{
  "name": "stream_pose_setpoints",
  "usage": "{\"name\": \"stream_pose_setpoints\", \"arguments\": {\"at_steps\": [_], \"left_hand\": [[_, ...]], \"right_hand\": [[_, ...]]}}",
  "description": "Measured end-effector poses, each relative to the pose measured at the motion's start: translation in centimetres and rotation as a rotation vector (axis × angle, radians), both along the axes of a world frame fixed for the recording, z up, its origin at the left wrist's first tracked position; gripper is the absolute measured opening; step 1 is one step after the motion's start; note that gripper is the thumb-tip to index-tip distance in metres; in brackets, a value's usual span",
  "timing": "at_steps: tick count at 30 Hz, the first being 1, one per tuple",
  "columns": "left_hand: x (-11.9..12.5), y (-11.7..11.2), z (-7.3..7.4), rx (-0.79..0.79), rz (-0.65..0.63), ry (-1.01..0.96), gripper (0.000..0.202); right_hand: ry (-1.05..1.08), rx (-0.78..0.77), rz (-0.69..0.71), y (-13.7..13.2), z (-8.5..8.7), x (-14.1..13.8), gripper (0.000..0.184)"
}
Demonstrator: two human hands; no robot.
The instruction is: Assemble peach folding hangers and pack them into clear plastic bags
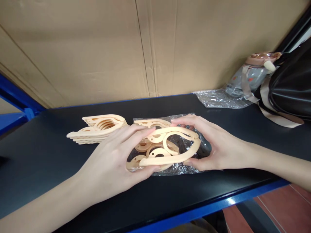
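Note:
Between my two hands is a cream plastic folding hanger (187,156), folded into a loop. My left hand (114,158) grips its left end, thumb below and fingers above. My right hand (211,144) pinches the rounded right end between thumb and fingers. Under it lies a clear plastic bag (179,169) with more cream folding hangers (141,147) in or on it; which of them are inside I cannot tell. A neat stack of several folded hangers (97,127) sits to the left, partly covered by my left hand.
At the back right, a clear water bottle (250,76) with a strap leans beside a black bag (291,84). Another crumpled clear plastic bag (216,98) lies near it. Cardboard (97,51) lines the back of the black shelf (41,155), which has a blue front edge.

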State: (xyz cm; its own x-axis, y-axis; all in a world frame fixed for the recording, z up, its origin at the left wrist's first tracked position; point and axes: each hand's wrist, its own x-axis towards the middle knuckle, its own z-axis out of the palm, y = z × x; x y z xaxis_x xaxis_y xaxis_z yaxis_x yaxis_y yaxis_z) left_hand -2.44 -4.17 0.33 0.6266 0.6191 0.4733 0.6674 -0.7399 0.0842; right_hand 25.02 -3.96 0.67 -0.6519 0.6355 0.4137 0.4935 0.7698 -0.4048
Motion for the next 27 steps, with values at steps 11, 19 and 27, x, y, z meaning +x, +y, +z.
{"name": "stream_pose_setpoints", "arguments": {"at_steps": [11,19,27], "left_hand": [[0.7,-0.4,-0.3,0.072,-0.04,0.017,0.054],[-0.5,0.8,1.0,0.191,0.047,0.016,0.045],[-1.9,2.6,1.6,0.395,-0.004,0.289,0.017]], "right_hand": [[-0.13,0.216,0.002,0.1,-0.6,-0.3,0.072],[-0.168,0.304,-0.17,0.7,2.3,2.4,0.071],[-0.263,0.079,-0.315,3.3,4.0,8.7,0.083]]}}
